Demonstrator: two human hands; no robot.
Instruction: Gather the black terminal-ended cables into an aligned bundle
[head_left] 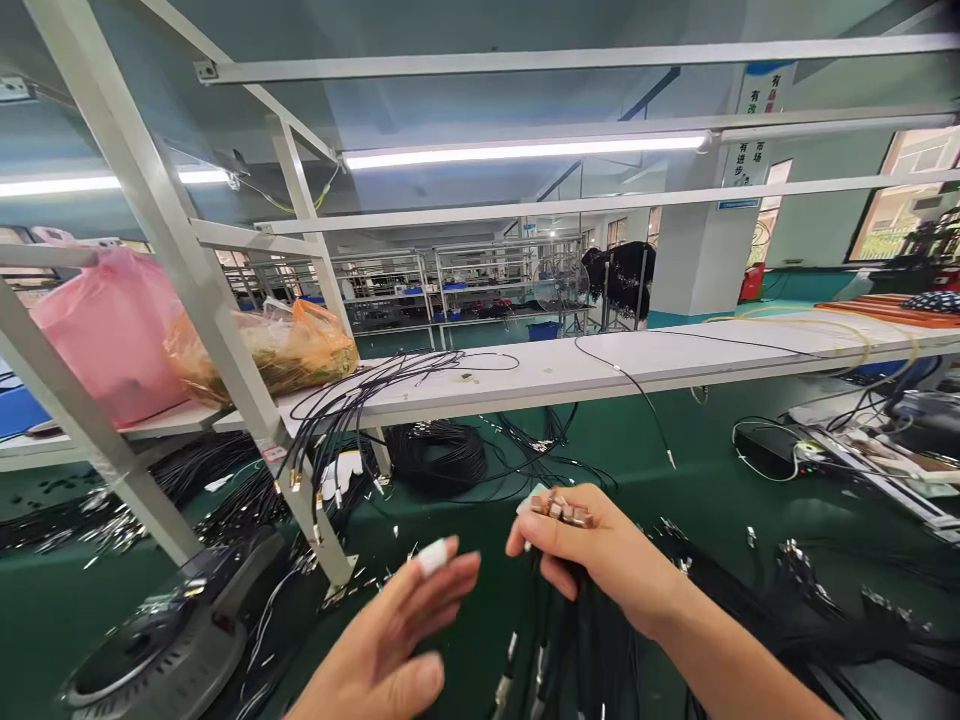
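r hand (600, 555) fist closed round a cable bundle (559, 640), just under the plugs (561, 508), over the green mat (697, 470) mid-bench, near my body. l hand (394, 640) loose, fingers spread and holding nothing, white tape on one fingertip (435, 556), close beside the bundle but not touching.

handling, my read: bundle is light, floppy, thin leads that will splay and slide past each other if grip slackens. plugs are the stiff bit, small and prob slick metal. best hold is where r hand has it, right below the plugs w/ ends kept level. strands below hang free and could snag on loose leads on the mat.

looks: black thin cables, many, copper/silver plug ends clustered above the fist, a few silver ends dangling lower. more cables drape off the shelf (600, 365) behind; black coil (439, 455) under it.
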